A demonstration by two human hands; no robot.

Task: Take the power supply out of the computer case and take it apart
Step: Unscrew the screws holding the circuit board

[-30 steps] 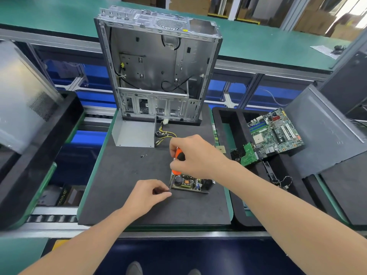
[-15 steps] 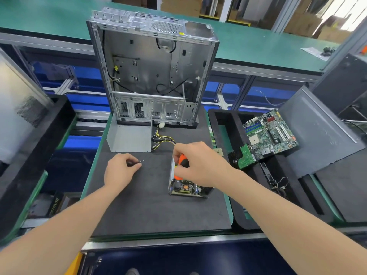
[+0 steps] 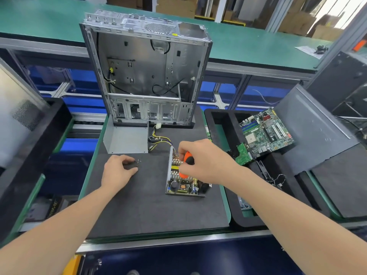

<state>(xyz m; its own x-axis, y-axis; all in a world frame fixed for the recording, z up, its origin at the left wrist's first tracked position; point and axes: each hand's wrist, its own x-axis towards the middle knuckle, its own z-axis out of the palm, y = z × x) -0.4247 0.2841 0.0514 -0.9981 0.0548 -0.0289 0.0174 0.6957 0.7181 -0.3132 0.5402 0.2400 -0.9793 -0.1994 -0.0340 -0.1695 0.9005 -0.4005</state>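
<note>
So, the left hand (image 3: pixel 119 172) is still curled by the loose screws (image 3: pixel 138 160) (can't tell if it holds one), right hand (image 3: pixel 204 162) still gripping the screwdriver (image 3: pixel 187 160) over the open power supply (image 3: pixel 181 186) on the mat (image 3: pixel 147 213).

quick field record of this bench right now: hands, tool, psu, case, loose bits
left hand: on the black mat, fingers curled beside the screws; cannot tell if it holds one
right hand: grips the orange screwdriver over the power supply
power supply: out of the case, cover off, board exposed, lying on the mat
cover: grey metal shell at the foot of the case
computer case: upright at the back of the mat, side open
screws: loose on the mat
motherboard: right of the mat
</note>
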